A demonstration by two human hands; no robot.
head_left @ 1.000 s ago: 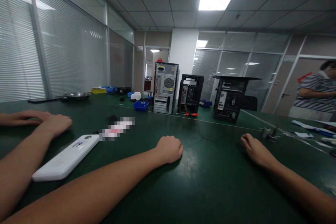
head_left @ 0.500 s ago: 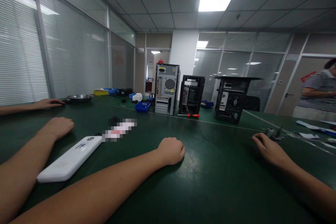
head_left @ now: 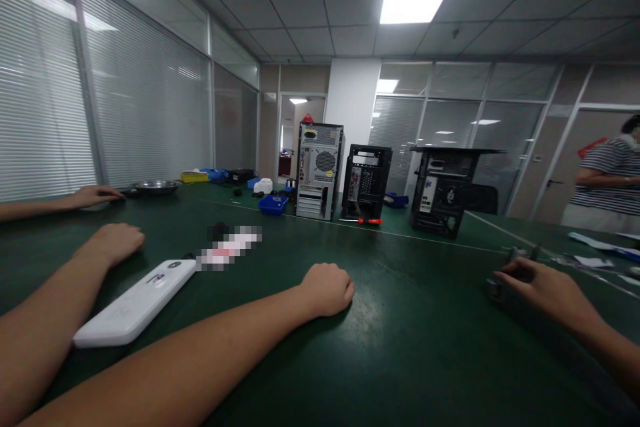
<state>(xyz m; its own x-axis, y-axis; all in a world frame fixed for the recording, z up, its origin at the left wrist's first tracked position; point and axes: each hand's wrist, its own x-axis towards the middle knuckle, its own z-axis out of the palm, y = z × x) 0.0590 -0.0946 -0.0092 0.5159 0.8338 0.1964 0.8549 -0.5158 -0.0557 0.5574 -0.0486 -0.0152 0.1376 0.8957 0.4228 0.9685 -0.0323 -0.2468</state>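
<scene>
My left hand rests as a loose fist on the green table, back of the hand up, with nothing showing in it. At the right, my right hand has its thumb and fingers closed around a small dark grey metal object. Its kind cannot be made out, since my fingers cover part of it. Left of my left forearm lies a white oblong device with a handwritten mark, and a blurred-out patch lies beyond its far end.
Another person's hands lie at the left, near a metal bowl. Three computer cases stand ahead: a grey case, a black case and another. A red screwdriver and a blue tray are nearby.
My right hand has moved right and closed around the small metal object, which has shifted a little nearer to me. My left hand stays put.
</scene>
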